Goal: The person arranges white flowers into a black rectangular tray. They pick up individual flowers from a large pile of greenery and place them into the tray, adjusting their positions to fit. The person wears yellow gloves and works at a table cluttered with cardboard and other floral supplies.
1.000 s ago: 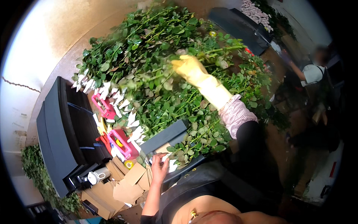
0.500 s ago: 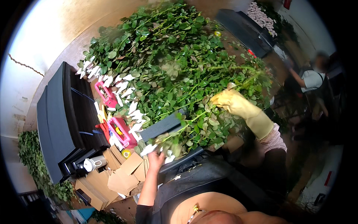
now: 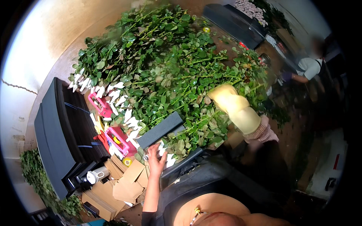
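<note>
My bare left hand [image 3: 155,161] is at the near edge of the table with its fingers apart. It is beside several white-wrapped flower heads [image 3: 171,159] at the ends of leafy stems. My right hand [image 3: 228,98], in a yellow rubber glove, lies over the right part of a big heap of leafy green stems [image 3: 162,79]. Its fingers are folded out of sight against the leaves, so any stem in them is hidden. Between the heap and my left hand rests a dark grey ribbed block [image 3: 160,130].
To the left are a large dark grey box [image 3: 56,132], two pink plastic holders [image 3: 120,142], brown cardboard pieces [image 3: 130,184] and a white mug [image 3: 98,175]. Another dark box [image 3: 233,24] is at the far right. A person [image 3: 311,69] works beyond the table's right side.
My left hand has let go of a white-wrapped flower head, and its fingers have spread. My gloved right hand has moved slightly left. The view has shifted a little.
</note>
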`<act>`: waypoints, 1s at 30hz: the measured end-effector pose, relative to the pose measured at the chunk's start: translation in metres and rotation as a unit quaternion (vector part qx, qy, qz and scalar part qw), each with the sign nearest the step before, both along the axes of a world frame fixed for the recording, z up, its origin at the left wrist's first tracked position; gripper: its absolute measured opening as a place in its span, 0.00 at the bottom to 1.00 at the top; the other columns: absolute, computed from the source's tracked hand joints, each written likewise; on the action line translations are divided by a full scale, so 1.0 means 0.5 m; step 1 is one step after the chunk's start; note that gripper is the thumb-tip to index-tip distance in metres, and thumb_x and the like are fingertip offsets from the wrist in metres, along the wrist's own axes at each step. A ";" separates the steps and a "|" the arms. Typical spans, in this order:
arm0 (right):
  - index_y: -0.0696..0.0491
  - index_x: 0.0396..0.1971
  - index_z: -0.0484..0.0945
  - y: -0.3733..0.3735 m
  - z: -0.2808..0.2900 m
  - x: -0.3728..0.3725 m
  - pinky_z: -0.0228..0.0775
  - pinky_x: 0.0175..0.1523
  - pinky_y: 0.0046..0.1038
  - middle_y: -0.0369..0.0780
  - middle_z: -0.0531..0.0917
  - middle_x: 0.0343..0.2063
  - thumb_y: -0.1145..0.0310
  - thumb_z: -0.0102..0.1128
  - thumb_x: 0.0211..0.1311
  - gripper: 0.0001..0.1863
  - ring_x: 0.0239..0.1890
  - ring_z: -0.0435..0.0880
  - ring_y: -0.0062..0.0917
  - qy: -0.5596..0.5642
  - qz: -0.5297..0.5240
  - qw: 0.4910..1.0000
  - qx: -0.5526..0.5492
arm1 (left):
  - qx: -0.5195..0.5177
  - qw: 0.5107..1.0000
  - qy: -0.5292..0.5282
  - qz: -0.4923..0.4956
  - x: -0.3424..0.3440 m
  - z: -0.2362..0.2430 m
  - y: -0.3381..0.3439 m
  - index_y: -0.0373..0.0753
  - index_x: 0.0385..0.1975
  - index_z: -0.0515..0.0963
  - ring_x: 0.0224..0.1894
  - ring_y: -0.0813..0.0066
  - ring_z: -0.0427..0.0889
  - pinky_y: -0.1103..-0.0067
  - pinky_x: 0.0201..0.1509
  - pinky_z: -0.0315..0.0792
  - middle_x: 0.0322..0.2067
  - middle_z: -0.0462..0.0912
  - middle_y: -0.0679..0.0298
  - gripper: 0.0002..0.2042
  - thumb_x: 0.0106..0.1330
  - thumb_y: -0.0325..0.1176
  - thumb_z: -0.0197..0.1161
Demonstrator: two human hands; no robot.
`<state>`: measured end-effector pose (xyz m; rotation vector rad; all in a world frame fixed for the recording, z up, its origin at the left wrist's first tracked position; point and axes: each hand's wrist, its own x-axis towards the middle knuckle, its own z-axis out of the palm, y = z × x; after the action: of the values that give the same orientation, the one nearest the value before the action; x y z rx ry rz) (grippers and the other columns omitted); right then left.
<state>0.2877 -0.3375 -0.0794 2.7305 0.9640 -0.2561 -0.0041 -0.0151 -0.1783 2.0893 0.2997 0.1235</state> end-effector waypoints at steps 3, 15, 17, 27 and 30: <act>0.46 0.52 0.78 0.198 0.123 0.064 0.79 0.51 0.37 0.41 0.86 0.40 0.68 0.54 0.68 0.14 0.43 0.86 0.34 0.108 -0.130 0.983 0.076 | 0.022 1.000 -0.012 -0.018 0.018 0.022 -0.013 0.38 0.61 0.73 0.58 0.59 0.77 0.70 0.60 0.76 0.56 0.72 0.53 0.27 0.61 0.27 0.71; 0.48 0.43 0.85 0.160 0.195 0.117 0.70 0.67 0.37 0.37 0.89 0.42 0.80 0.57 0.64 0.14 0.49 0.86 0.26 -0.188 0.167 0.859 0.446 | -0.101 0.994 0.046 0.006 0.005 -0.014 -0.013 0.39 0.68 0.64 0.61 0.61 0.75 0.71 0.60 0.76 0.64 0.69 0.55 0.32 0.64 0.28 0.70; 0.47 0.43 0.86 0.102 0.244 0.039 0.74 0.62 0.37 0.34 0.89 0.37 0.82 0.56 0.61 0.16 0.39 0.88 0.25 -0.203 0.230 0.824 0.476 | -0.081 0.996 0.042 0.002 -0.001 -0.008 -0.010 0.38 0.68 0.64 0.61 0.61 0.75 0.69 0.61 0.75 0.64 0.69 0.54 0.32 0.65 0.30 0.70; 0.40 0.56 0.80 -0.083 -0.125 -0.100 0.58 0.75 0.37 0.39 0.80 0.62 0.74 0.49 0.66 0.22 0.67 0.75 0.31 -0.140 0.186 0.972 -0.010 | -0.053 0.999 0.012 -0.001 0.007 -0.047 -0.007 0.35 0.62 0.69 0.53 0.64 0.80 0.70 0.57 0.76 0.51 0.77 0.54 0.29 0.63 0.33 0.72; 0.42 0.56 0.79 0.020 0.059 -0.144 0.63 0.71 0.35 0.43 0.81 0.59 0.72 0.55 0.64 0.20 0.63 0.78 0.34 -0.150 0.072 0.986 -0.003 | -0.072 0.997 0.001 0.024 -0.005 -0.044 -0.002 0.34 0.60 0.69 0.53 0.58 0.80 0.70 0.56 0.76 0.52 0.76 0.51 0.28 0.62 0.32 0.72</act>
<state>0.2156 -0.3278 -0.0497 2.5775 1.0595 0.1738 -0.0064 -0.0159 -0.2001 1.9404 0.3515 0.1246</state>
